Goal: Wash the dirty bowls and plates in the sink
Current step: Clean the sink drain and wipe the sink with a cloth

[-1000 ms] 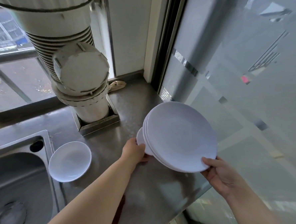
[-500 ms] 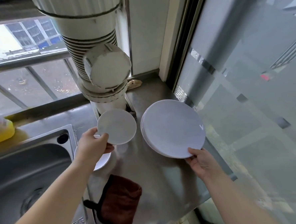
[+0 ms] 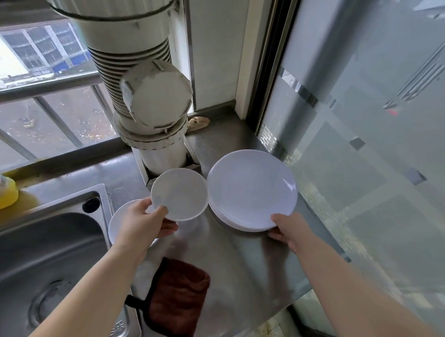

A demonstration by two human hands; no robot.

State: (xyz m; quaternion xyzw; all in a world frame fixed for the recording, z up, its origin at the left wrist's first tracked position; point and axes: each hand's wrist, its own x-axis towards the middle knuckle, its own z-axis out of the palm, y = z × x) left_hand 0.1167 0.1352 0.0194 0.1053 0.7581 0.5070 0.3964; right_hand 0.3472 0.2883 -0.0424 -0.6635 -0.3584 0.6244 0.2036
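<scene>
Holding dishes in both hands, the person stands at the steel table (image 3: 230,269). The left hand (image 3: 141,225) pinches a small white plate (image 3: 179,194) at its near rim, thumb on top, and keeps it lifted above a white bowl (image 3: 116,224) that lies at 9 o'clock from it, just beside the sink (image 3: 39,257). The right hand (image 3: 287,229) grips a stack of large plates (image 3: 251,188) at its near edge, tilted, probably to separate sizes. A brown cloth (image 3: 177,296) lies at 6 o'clock. The sink basin at 8 o'clock holds no dishes.
</scene>
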